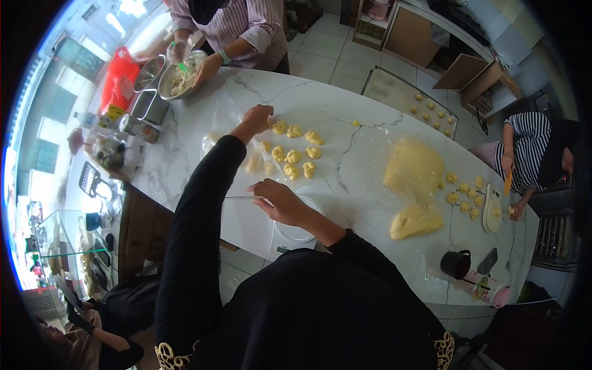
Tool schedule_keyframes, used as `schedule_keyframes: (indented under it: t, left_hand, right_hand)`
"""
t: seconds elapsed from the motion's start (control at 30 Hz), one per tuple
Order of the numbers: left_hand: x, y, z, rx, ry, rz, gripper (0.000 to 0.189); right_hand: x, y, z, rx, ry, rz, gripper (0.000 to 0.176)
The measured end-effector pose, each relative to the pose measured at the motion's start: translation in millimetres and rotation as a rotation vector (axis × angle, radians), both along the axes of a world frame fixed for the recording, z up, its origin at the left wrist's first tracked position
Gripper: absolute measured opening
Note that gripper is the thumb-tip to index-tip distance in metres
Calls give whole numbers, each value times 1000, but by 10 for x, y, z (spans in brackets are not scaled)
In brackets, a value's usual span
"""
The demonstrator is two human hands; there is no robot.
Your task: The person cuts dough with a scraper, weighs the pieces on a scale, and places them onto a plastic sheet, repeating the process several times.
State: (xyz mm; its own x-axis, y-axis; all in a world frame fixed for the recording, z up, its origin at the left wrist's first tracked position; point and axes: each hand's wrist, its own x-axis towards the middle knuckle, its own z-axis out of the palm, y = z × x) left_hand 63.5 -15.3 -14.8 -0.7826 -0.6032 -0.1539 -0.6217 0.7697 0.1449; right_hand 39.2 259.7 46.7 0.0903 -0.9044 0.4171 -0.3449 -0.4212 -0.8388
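Observation:
My left hand (254, 121) reaches forward over the table, its fingers curled down at a small piece of yellow dough, partly hidden beneath them, at the end of a row. Several dough pieces (293, 131) lie in loose rows just to its right. Closer to me, my right hand (282, 202) is closed around a knife (242, 197), whose thin blade points left; its handle is hidden in my fingers. Below that hand sits a white kitchen scale (295, 231), partly covered by my hand and forearm. Clear plastic (216, 139) with pale lumps on it lies beside my left forearm.
A large plastic-covered dough mass (414, 169) and a cut dough block (416, 222) lie to the right. A co-worker (524, 148) works at another scale (492, 209). Across the table, another person's hands hold a mixing bowl (179, 80). A dark mug (455, 264) stands front right.

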Motion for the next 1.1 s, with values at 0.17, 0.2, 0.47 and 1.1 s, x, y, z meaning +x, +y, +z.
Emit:
schedule_keyframes:
  t: [0.17,0.2,0.47,1.1]
  left_hand:
    - [-79,-55,136,-79,-19,-46,49]
    - [-127,-85,293,-75,92,-34,50]
    - [142,943,2290,-21,899,-41,36]
    - [-445,4290,-14,443,586,-122,65]
  right_hand:
    - [-50,52,17,-55,-31,-39,24]
    - [-77,76,35,-52,-52,-56,21]
    - [-849,-82,-108,204,-772,-546,22]
    - [-1719,3025,171,217,-46,-1028,47]
